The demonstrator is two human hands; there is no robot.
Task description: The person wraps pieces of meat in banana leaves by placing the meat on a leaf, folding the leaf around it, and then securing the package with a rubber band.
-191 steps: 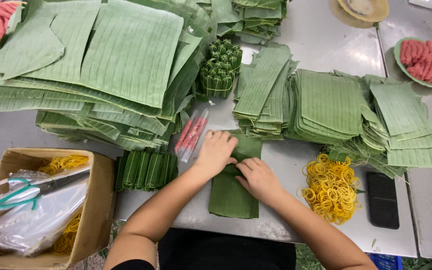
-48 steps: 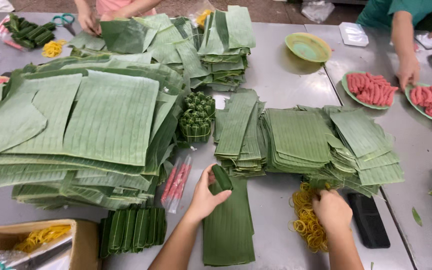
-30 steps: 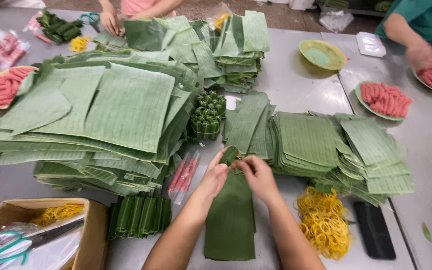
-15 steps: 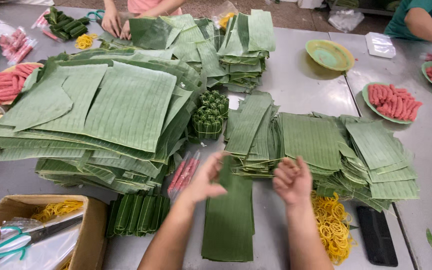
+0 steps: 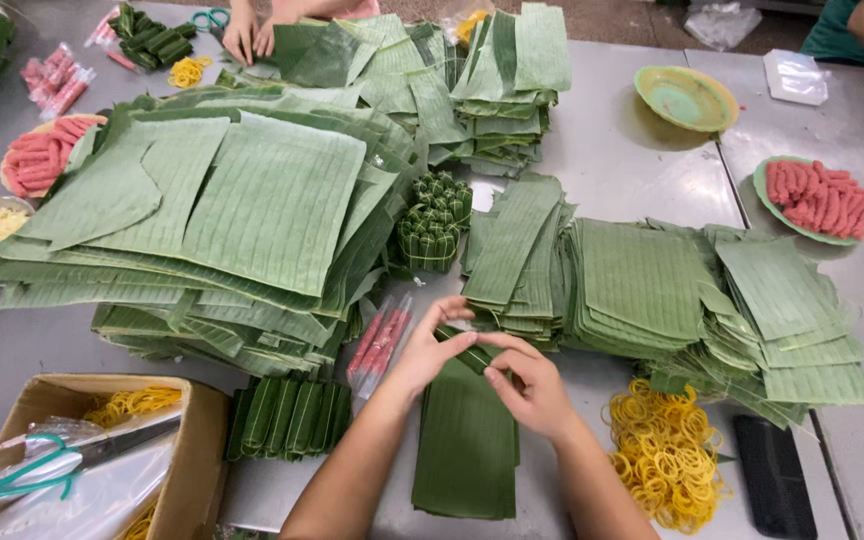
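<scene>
— Two hands on what?
— Left hand [image 5: 430, 350] and right hand [image 5: 530, 388] pinch a leaf roll [image 5: 472, 352] atop the leaf strip [image 5: 467, 440].
— Containers?
— Cardboard box [image 5: 197, 455] left of it holds scissors [image 5: 27, 465], yellow bands [image 5: 127, 404].

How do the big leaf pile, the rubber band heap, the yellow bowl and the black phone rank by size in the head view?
1. Big leaf pile, by far.
2. Rubber band heap.
3. Yellow bowl and black phone: they look about alike, and the phone lies nearer the camera, so unranked.
</scene>
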